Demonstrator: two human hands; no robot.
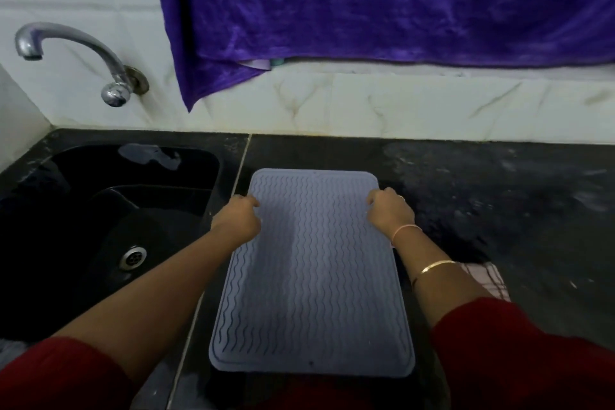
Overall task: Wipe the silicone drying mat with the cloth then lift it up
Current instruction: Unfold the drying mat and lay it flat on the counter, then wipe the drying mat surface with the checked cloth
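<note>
A grey silicone drying mat (312, 276) with wavy ridges hangs in front of me over the black counter, its far end raised. My left hand (239, 218) grips the mat's left edge near the far corner. My right hand (391, 210) grips the right edge opposite. A darker damp streak runs down the mat's left half. A checked cloth (487, 278) lies on the counter by my right forearm, partly hidden behind the arm.
A black sink (109, 210) with a metal drain (133, 256) is on the left, and a chrome tap (70, 53) sticks out of the tiled wall above it. A purple cloth (366, 10) hangs on the wall behind. The dark counter (499, 193) stretches to the right.
</note>
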